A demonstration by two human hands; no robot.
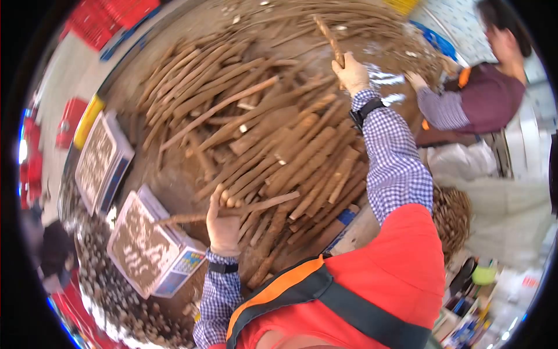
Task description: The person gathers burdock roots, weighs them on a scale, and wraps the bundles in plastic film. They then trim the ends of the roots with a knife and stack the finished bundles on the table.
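A big heap of long brown roots (273, 134) covers the table in front of me. My left hand (224, 224) grips one long thin root (261, 206) that lies across the near edge of the heap. My right hand (351, 72) reaches far over the heap and is closed around the lower end of another root (328, 38), which stands up and tilts away from me. Both my sleeves are blue checked, and I wear a red and orange vest.
Two open cartons (148, 244) (102, 160) full of small pale pieces stand at the left. Dark small tubers (110, 291) lie piled below them. Another person (476, 99) in a maroon top works at the far right. Red crates (110, 17) sit at the top left.
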